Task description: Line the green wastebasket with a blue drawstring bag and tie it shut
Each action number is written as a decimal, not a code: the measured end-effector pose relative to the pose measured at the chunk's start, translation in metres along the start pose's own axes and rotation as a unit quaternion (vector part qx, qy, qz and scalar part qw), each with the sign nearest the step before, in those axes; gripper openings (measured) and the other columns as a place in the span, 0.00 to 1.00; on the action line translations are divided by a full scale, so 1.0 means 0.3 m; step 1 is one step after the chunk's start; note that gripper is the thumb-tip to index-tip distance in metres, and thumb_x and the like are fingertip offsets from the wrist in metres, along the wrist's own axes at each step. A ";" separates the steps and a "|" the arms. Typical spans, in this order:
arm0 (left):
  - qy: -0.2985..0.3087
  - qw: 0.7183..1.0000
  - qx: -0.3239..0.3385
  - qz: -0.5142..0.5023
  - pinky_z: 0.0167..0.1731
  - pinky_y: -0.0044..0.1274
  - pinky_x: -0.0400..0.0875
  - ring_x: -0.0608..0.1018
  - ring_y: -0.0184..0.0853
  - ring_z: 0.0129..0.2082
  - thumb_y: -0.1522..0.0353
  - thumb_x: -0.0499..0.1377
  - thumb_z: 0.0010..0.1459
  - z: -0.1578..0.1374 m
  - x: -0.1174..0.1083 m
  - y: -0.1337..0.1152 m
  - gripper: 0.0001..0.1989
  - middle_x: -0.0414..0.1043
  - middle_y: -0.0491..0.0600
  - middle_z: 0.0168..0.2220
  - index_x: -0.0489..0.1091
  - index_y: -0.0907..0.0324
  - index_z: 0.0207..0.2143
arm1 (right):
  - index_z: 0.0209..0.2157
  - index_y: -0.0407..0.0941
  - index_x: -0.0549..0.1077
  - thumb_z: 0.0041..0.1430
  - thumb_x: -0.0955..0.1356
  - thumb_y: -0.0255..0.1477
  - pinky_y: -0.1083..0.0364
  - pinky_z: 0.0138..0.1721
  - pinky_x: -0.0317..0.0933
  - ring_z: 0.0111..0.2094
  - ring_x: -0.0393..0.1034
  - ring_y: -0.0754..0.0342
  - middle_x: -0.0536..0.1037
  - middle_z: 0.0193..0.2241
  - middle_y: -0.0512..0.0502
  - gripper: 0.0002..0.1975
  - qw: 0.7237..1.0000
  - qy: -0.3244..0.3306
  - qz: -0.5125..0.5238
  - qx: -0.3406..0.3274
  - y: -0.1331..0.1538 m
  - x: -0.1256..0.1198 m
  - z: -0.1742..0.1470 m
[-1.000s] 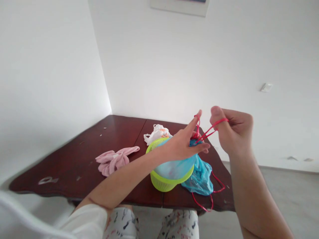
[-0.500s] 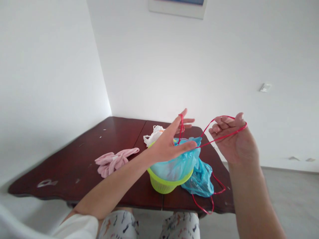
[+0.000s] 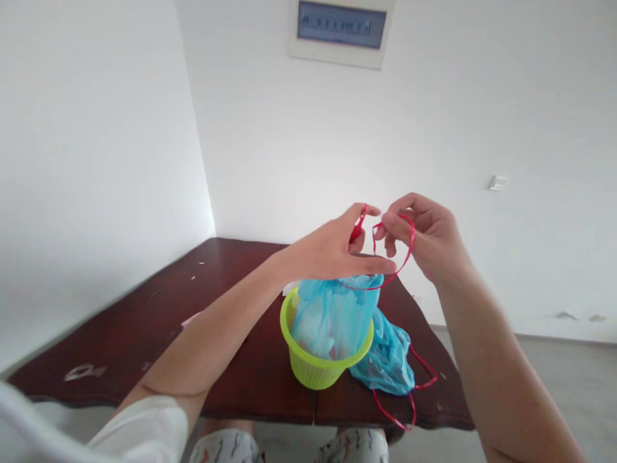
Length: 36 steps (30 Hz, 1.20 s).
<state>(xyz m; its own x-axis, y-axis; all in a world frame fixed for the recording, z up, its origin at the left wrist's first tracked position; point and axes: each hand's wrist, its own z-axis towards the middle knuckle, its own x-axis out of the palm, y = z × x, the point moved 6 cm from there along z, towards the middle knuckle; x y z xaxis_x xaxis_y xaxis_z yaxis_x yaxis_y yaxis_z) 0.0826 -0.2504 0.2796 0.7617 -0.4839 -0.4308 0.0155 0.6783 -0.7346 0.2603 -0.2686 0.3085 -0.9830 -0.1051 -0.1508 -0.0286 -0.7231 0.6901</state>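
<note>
A light blue plastic bag (image 3: 332, 315) stands in a lime-green basket (image 3: 318, 374), its top pulled up near my hands. My left hand (image 3: 340, 247) is above the basket; its thumb sticks out, while its other fingers curl on the red drawstring (image 3: 411, 243), which loops over the index finger. My right hand (image 3: 427, 235) faces it, thumb and fingers pinched on another part of that drawstring. Slack string hangs in a curve between the hands. Beside the basket lies a second blue bag (image 3: 390, 357), crumpled, with red drawstring loops (image 3: 414, 411) trailing over the table edge.
Everything sits on a dark red-brown wooden table (image 3: 250, 379). My left forearm covers most of a pink cloth (image 3: 191, 319). A bit of a white bag (image 3: 289, 288) shows behind the basket. White scraps (image 3: 84, 372) lie at the left. A wall panel (image 3: 341, 29) hangs ahead.
My right hand has come in from the right to meet my left hand, turning from an open palm to a pinch. The taut string has slackened. The bag's top has risen.
</note>
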 end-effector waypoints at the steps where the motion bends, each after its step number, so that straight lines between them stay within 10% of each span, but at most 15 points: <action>1: 0.022 1.000 -0.001 0.015 0.27 0.25 0.61 0.70 0.30 0.27 0.56 0.87 0.55 0.005 0.017 0.004 0.36 0.70 0.38 0.31 0.76 0.52 0.60 | 0.37 0.48 0.80 0.60 0.89 0.49 0.56 0.20 0.70 0.20 0.75 0.56 0.84 0.27 0.52 0.25 0.999 0.033 -0.008 0.005 0.013 0.030 0.004; 8: 0.047 0.998 0.007 -0.045 0.26 0.26 0.57 0.65 0.31 0.25 0.44 0.74 0.71 0.009 0.066 0.016 0.29 0.63 0.42 0.26 0.72 0.55 0.31 | 0.45 0.46 0.89 0.70 0.84 0.37 0.56 0.23 0.68 0.27 0.77 0.56 0.88 0.38 0.45 0.11 0.994 0.044 -0.096 -0.041 0.121 0.114 -0.007; 14: 0.056 0.982 -0.041 -0.175 0.21 0.26 0.48 0.53 0.28 0.19 0.34 0.62 0.76 -0.036 0.032 0.040 0.35 0.51 0.37 0.22 0.74 0.55 0.35 | 0.55 0.50 0.88 0.77 0.78 0.36 0.54 0.32 0.73 0.38 0.80 0.53 0.87 0.49 0.43 0.10 0.973 -0.033 -0.197 -0.117 0.136 0.099 -0.062; 21: 0.086 0.979 -0.053 -0.174 0.19 0.24 0.47 0.51 0.28 0.19 0.34 0.58 0.78 -0.094 0.033 0.054 0.36 0.49 0.36 0.22 0.77 0.58 0.38 | 0.42 0.46 0.85 0.75 0.80 0.48 0.53 0.33 0.68 0.30 0.76 0.54 0.84 0.30 0.49 0.19 0.989 0.034 -0.144 -0.005 0.015 0.133 -0.118; 28: -0.100 0.981 -0.028 -0.162 0.19 0.16 0.56 0.62 0.27 0.17 0.51 0.55 0.88 -0.147 0.073 0.052 0.19 0.66 0.37 0.21 0.69 0.55 0.48 | 0.30 0.47 0.78 0.72 0.81 0.53 0.55 0.25 0.53 0.25 0.64 0.57 0.75 0.24 0.52 0.27 0.987 -0.060 -0.150 0.008 0.001 0.103 -0.172; 36: -0.124 0.937 -0.109 -0.307 0.25 0.21 0.73 0.80 0.32 0.21 0.59 0.50 0.89 -0.170 0.088 0.110 0.16 0.84 0.49 0.31 0.73 0.59 0.59 | 0.40 0.49 0.82 0.79 0.77 0.46 0.54 0.24 0.58 0.23 0.69 0.57 0.81 0.29 0.51 0.16 0.987 -0.119 -0.104 0.002 -0.027 0.216 -0.413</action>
<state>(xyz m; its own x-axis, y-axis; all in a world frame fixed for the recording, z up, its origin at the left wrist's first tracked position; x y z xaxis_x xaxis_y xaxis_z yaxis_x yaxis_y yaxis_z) 0.0703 -0.2690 0.2172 0.7796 -0.5849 0.2238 0.3887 0.1717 -0.9052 0.2192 -0.3543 0.2054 -0.9704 0.2092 -0.1204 -0.2354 -0.7093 0.6645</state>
